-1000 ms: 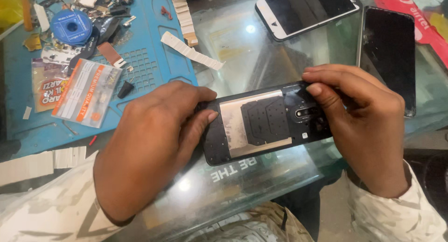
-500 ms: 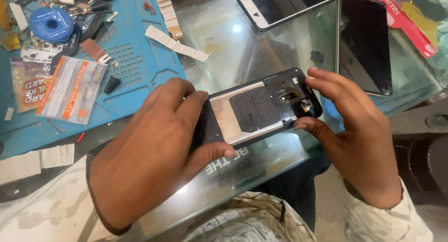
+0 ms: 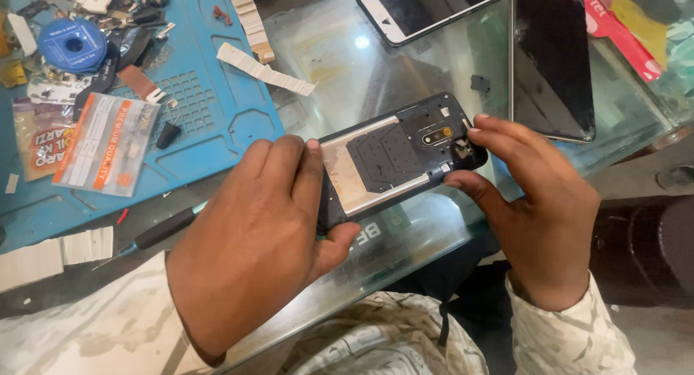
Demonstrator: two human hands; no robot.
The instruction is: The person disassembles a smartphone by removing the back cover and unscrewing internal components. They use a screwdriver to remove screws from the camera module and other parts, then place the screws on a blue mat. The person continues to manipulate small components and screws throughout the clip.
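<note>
Covering the opened phone's [image 3: 401, 162] lower end, the left hand [image 3: 260, 230] hides it.

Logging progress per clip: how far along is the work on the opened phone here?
Done: the opened phone has its rear cover off, with inner frame and dark shielding exposed. In hand: the left hand grips its lower end while the right hand pinches the camera end, held above the glass table. Left: the interior is uncovered and no cover is on it; a screwdriver lies unused by the blue mat.
</note>
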